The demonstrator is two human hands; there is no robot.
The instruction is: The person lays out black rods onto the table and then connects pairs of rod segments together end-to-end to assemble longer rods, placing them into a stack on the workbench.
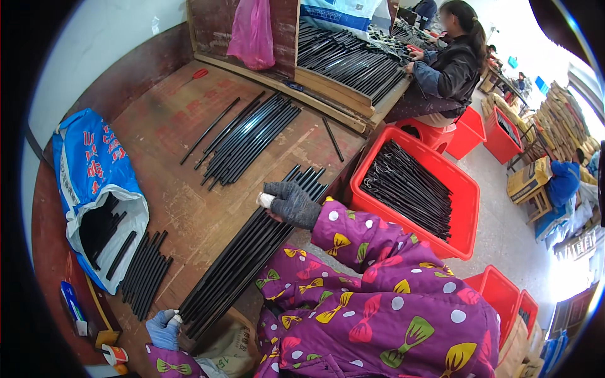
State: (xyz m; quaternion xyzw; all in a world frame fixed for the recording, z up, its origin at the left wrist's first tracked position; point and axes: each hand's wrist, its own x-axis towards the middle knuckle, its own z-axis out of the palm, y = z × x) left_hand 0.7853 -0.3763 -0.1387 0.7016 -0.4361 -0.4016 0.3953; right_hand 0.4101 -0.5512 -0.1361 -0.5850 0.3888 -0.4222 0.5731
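A bundle of long black tubes (236, 261) slants across the table's near edge, in front of my body. Over its upper part lies my right hand (293, 205), in a dark grey glove with a white-wrapped thumb, its fingers closed round the tubes. My left hand (164, 329), in a blue-grey glove with white fingertip wraps, is at the lower ends of the bundle. Its fingers are curled together there, and what they pinch is hidden. Shorter black tubes (147, 274) lie beside the mouth of a blue and white sack (94, 160), which has more tubes inside.
More long black tubes (252, 138) lie farther back on the wooden table (170, 208). A red crate (463, 211) of black rods stands at the right. Beyond a wooden partition (249, 38), a person (450, 63) sits at a pile of black rods. A pink bag (252, 34) hangs there.
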